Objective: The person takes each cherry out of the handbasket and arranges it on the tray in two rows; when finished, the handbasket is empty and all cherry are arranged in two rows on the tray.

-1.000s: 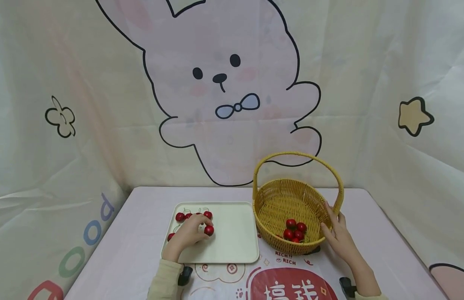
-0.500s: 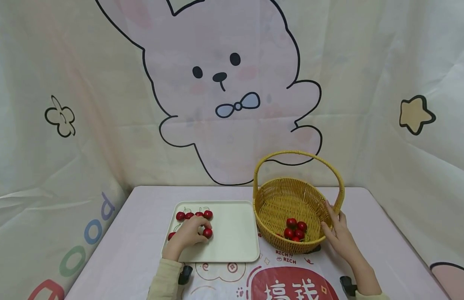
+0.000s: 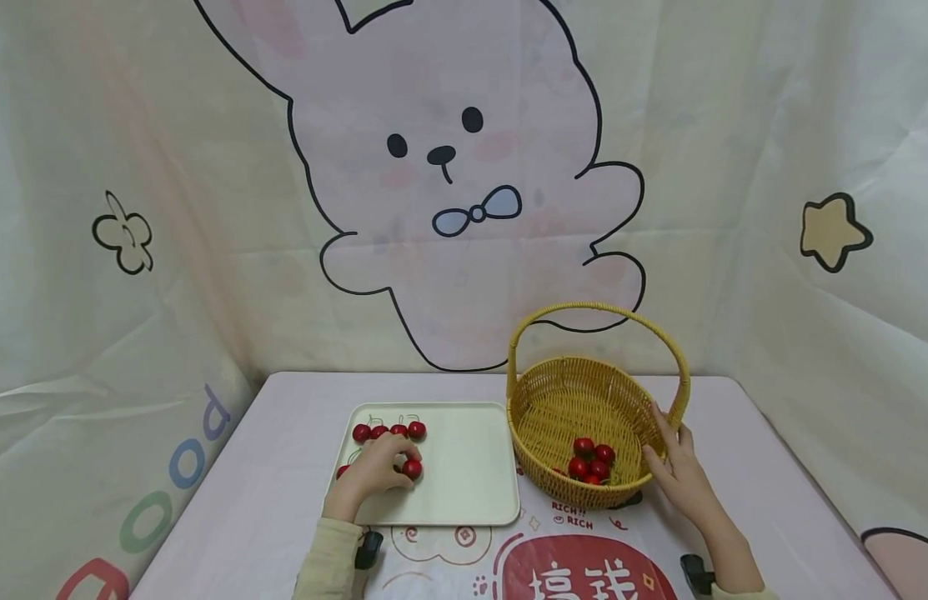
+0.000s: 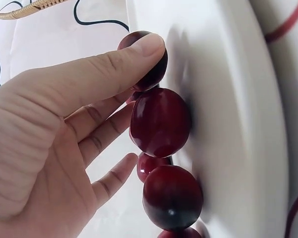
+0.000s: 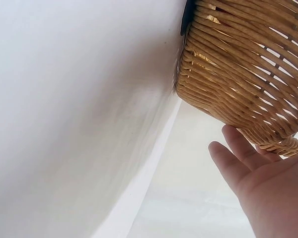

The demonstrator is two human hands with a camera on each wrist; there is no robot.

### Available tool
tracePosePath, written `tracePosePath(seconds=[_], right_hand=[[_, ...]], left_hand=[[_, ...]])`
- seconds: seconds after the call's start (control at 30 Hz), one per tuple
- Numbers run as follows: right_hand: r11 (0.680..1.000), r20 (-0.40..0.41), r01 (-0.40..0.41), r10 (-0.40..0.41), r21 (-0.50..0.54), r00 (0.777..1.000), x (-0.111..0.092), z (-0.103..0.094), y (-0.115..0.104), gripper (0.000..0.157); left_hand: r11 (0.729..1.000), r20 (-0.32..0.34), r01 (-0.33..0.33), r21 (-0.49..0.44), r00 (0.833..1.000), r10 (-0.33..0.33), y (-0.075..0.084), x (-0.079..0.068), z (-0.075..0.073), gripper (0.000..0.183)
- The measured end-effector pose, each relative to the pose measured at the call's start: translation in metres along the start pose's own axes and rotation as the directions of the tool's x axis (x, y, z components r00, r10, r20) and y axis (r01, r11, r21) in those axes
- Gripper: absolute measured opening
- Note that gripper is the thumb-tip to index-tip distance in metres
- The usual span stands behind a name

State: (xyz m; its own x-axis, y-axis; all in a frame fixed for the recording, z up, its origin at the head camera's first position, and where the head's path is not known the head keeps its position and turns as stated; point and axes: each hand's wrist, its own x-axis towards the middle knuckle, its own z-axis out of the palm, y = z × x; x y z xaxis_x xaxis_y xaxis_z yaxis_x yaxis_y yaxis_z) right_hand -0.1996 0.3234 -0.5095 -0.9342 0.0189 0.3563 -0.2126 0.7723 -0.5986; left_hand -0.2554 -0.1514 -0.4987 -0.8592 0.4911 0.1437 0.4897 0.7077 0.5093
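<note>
My left hand (image 3: 373,473) is over the left half of a cream tray (image 3: 471,467), pinching a dark red cherry (image 3: 412,469) between thumb and fingers at the tray's surface. The left wrist view shows the thumb on this cherry (image 4: 156,74), with more cherries (image 4: 161,123) lined up beside it. Behind the hand is a row of stemmed cherries (image 3: 416,430); another cherry (image 3: 343,472) is partly hidden by the wrist. My right hand (image 3: 683,477) holds the right rim of a yellow wicker basket (image 3: 564,400), fingers along its outer wall (image 5: 238,74). Several cherries (image 3: 584,447) lie inside.
The basket's tall arched handle (image 3: 594,306) rises above its rim. A pale tablecloth (image 3: 283,433) covers the table, with a printed mat (image 3: 584,567) in front. A curtain with a cartoon animal (image 3: 464,275) hangs behind.
The cherry in my left hand has come slightly down and left, closer to the row on the tray. My right hand and the basket stay where they were.
</note>
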Motion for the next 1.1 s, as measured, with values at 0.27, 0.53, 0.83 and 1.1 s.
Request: tracePosePath(seconds=[0.27, 0.53, 0.83, 1.1], right_hand=[[1.0, -0.007, 0.011, -0.011, 0.007, 1.0, -0.0009, 0.0002, -0.0009, 0.068], [1.0, 0.0, 0.001, -0.001, -0.002, 1.0, -0.0008, -0.0009, -0.0024, 0.068], [1.0, 0.011, -0.005, 0.005, 0.001, 1.0, -0.0007, -0.0025, -0.0045, 0.068], [1.0, 0.017, -0.008, 0.007, 0.005, 1.0, -0.0006, -0.0026, -0.004, 0.068]], left_hand=[[0.999, 0.006, -0.004, 0.037, 1.0, 0.004, -0.0012, -0.0004, 0.0007, 0.029], [0.998, 0.01, -0.014, 0.059, 1.0, 0.014, -0.0018, -0.0011, 0.0009, 0.03], [0.998, 0.018, -0.011, 0.057, 1.0, 0.01, -0.0019, -0.0014, 0.0003, 0.031], [1.0, 0.023, 0.0, -0.013, 1.0, 0.0, 0.0003, -0.0032, -0.0038, 0.033]])
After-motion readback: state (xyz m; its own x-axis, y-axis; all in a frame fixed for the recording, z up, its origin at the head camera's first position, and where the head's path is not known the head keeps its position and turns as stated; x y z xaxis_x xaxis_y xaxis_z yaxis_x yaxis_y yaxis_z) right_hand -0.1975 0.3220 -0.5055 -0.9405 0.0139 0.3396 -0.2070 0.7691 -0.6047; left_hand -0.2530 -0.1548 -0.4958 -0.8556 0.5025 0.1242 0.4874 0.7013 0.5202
